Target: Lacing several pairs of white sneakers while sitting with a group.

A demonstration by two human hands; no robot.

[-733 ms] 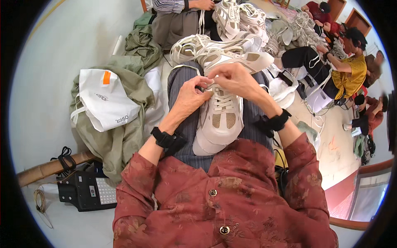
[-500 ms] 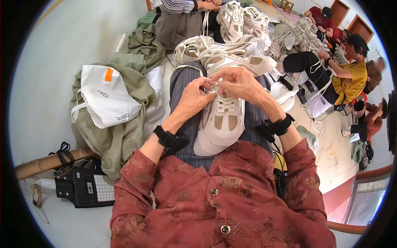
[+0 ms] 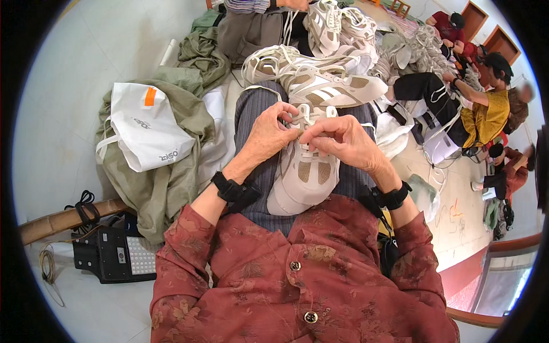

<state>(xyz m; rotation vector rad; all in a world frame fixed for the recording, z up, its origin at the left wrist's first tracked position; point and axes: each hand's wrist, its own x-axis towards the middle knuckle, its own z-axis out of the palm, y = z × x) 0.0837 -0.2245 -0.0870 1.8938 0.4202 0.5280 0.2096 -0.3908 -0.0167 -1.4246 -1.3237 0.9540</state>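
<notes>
A white and beige sneaker (image 3: 305,180) rests on my lap, its toe toward me. My left hand (image 3: 267,132) is closed at the left edge of its lacing, thumb by the eyelets and index finger curled near the tongue. Over the middle of the lacing, my right hand (image 3: 343,143) pinches the white shoelace, its fingertips almost meeting the left thumb. Much of the lace is hidden behind my fingers. Just beyond my hands lies another sneaker (image 3: 337,88) on its side, with more laced sneakers (image 3: 271,64) beside it.
On the left, a white bag (image 3: 146,128) lies on green cloth (image 3: 171,197). A black device (image 3: 114,254) sits on the floor near a bamboo pole (image 3: 57,224). Across from me a person (image 3: 249,26) sits by more sneakers; a person in yellow (image 3: 486,108) works at right.
My right hand has moved down toward the toe and slightly right, uncovering the upper lacing and tongue. My left hand stays almost in place by the eyelets.
</notes>
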